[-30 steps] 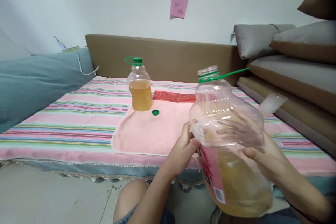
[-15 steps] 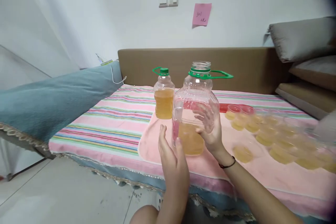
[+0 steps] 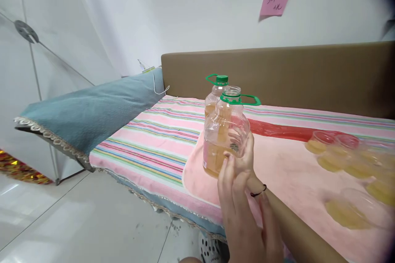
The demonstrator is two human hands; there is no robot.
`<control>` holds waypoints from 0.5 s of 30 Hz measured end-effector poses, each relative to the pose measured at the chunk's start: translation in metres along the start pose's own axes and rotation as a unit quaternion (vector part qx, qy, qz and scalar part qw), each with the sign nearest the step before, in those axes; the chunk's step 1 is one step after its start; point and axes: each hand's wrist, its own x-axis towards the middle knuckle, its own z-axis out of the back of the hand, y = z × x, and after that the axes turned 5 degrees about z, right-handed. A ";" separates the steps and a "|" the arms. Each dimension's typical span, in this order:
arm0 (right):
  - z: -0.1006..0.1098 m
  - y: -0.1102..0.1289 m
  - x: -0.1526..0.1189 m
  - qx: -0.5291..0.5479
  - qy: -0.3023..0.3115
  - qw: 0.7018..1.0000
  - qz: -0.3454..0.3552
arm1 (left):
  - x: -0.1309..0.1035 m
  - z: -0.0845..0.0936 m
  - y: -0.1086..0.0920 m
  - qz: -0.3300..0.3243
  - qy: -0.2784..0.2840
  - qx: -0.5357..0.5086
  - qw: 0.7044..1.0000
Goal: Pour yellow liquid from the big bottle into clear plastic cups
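A clear plastic bottle [image 3: 212, 148] with a green ring handle and an uncapped mouth stands upright, partly filled with yellow liquid. My right hand [image 3: 247, 157] wraps around its right side, fingers showing through the plastic. I cannot tell whether its base touches the pink mat [image 3: 197, 185]. My left hand [image 3: 237, 201] is in front, fingers stretched out near the bottle's lower right and my right thumb; it does not grip. Partly hidden behind is a second bottle [image 3: 211, 100] of yellow liquid, with a green cap [image 3: 221, 79] on.
Several clear cups [image 3: 348, 211] of yellow liquid stand at the right on the mat. A red plastic strip [image 3: 277, 129] lies along the back. The striped bedspread [image 3: 148, 139] meets a blue covered bed end [image 3: 101, 102] at left and a brown headboard [image 3: 277, 74] behind.
The uncapped bottle has moved away from me, now overlapping the capped bottle. My left hand has shifted from its left to its front right. The view has turned left.
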 end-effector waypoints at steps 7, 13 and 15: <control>0.006 -0.007 0.008 0.024 0.022 0.999 0.004 | -0.005 -0.011 -0.007 -0.026 0.039 -0.022 0.999; 0.012 -0.007 0.012 -0.017 0.068 0.997 0.012 | -0.012 -0.025 -0.009 -0.066 0.083 -0.019 0.994; 0.022 0.002 0.015 -0.047 0.099 0.994 0.004 | -0.011 -0.029 -0.009 -0.095 0.097 -0.010 0.991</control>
